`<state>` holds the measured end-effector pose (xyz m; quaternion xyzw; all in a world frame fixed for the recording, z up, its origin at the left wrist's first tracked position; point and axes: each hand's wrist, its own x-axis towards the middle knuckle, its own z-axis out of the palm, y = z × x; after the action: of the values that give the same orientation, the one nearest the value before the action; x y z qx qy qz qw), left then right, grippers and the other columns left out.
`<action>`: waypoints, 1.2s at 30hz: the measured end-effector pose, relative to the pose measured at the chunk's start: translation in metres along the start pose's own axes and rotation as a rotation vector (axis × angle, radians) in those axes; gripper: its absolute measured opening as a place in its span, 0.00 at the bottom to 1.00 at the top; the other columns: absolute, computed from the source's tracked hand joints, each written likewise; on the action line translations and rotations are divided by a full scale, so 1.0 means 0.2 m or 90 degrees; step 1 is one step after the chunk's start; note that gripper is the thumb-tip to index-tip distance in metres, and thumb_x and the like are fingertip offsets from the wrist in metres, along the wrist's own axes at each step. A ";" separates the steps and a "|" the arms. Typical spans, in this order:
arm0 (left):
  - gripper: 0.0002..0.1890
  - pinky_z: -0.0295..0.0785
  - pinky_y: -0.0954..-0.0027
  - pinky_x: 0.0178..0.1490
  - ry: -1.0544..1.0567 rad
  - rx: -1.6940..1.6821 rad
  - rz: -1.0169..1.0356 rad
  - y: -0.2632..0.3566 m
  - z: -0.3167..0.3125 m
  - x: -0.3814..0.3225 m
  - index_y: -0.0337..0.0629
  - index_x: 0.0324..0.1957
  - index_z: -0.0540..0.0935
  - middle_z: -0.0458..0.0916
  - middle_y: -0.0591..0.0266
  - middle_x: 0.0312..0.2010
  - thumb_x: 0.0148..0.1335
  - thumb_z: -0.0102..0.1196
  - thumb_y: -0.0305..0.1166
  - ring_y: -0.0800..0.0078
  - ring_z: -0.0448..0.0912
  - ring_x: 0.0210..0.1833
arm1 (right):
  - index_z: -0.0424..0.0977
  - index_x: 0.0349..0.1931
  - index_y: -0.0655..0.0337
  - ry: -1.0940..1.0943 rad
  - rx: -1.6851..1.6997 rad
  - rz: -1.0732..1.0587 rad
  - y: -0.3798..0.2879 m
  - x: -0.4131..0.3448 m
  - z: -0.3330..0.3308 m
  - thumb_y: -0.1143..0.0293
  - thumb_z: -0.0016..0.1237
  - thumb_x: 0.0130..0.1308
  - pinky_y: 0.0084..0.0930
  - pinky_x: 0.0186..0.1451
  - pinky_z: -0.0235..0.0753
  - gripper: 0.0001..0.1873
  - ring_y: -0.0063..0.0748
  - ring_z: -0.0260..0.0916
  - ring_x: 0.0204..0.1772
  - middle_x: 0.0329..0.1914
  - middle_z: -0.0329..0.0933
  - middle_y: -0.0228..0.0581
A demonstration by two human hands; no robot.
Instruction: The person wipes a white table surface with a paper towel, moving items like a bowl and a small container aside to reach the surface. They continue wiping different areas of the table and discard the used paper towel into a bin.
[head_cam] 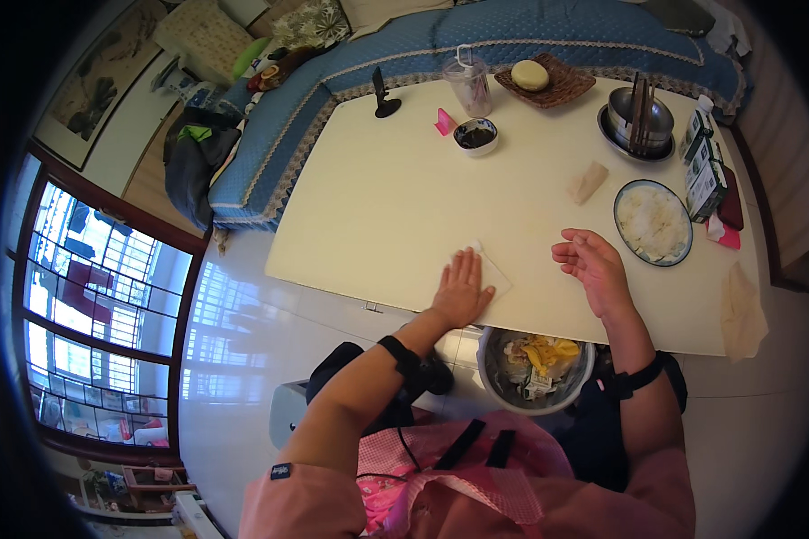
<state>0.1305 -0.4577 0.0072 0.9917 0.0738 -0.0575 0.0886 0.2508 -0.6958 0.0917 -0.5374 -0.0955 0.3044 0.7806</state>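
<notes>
My left hand [461,290] lies palm down, fingers spread, on a white tissue [496,275] near the front edge of the cream tabletop [391,195]. The tissue shows beyond its fingertips and thumb. My right hand [590,264] is raised at the table's right half with its fingers slightly curled and nothing seen in it. Right of it stands a blue-rimmed plate of white rice [652,222]. Beyond the hand is a crumpled beige cloth or tissue [588,182]. A similar piece [743,313] hangs at the right edge.
Below the table edge stands a waste bin [489,384] with refuse. Along the far side are a phone stand [385,101], a lidded plastic cup [470,87], a bowl of dark sauce [476,137], a woven basket [566,84] and steel bowls with chopsticks [640,121]. Cartons [704,178] stand at right.
</notes>
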 end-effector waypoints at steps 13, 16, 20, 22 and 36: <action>0.42 0.36 0.43 0.68 0.060 -0.013 -0.320 -0.60 -0.12 0.79 0.32 0.66 0.47 0.40 0.41 0.68 0.62 0.34 0.57 0.45 0.36 0.71 | 0.71 0.47 0.62 0.083 -0.029 -0.018 -0.09 0.09 -0.22 0.63 0.41 0.68 0.20 0.47 0.66 0.15 0.23 0.71 0.43 0.39 0.76 0.36; 0.41 0.39 0.42 0.67 0.067 0.002 -0.246 -0.59 -0.14 0.88 0.31 0.66 0.48 0.42 0.40 0.68 0.63 0.33 0.56 0.43 0.39 0.71 | 0.71 0.47 0.62 0.087 -0.038 -0.015 -0.09 0.10 -0.24 0.63 0.41 0.67 0.20 0.47 0.66 0.15 0.23 0.71 0.43 0.39 0.76 0.36; 0.38 0.42 0.41 0.67 0.081 0.048 -0.103 -0.36 -0.11 0.93 0.31 0.65 0.52 0.45 0.39 0.68 0.64 0.32 0.54 0.42 0.42 0.70 | 0.70 0.48 0.63 0.078 -0.070 -0.007 -0.09 0.08 -0.23 0.63 0.40 0.68 0.21 0.49 0.66 0.15 0.24 0.71 0.44 0.39 0.76 0.37; 0.38 0.42 0.43 0.68 0.063 0.093 -0.040 -0.20 -0.08 0.89 0.31 0.66 0.50 0.44 0.40 0.68 0.64 0.32 0.54 0.43 0.42 0.71 | 0.70 0.48 0.64 0.071 -0.085 -0.012 -0.08 0.07 -0.21 0.63 0.40 0.68 0.21 0.49 0.66 0.16 0.24 0.71 0.45 0.39 0.76 0.37; 0.35 0.46 0.45 0.67 0.046 0.012 0.144 0.09 -0.11 1.13 0.33 0.65 0.51 0.46 0.42 0.68 0.66 0.31 0.51 0.47 0.45 0.70 | 0.70 0.47 0.65 0.086 -0.108 -0.003 -0.04 0.05 -0.17 0.64 0.43 0.66 0.21 0.47 0.66 0.15 0.23 0.71 0.43 0.38 0.77 0.37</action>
<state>0.3571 -0.4402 0.0023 0.9959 -0.0357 -0.0117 0.0825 0.2786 -0.7180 0.0829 -0.6206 -0.0695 0.2564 0.7378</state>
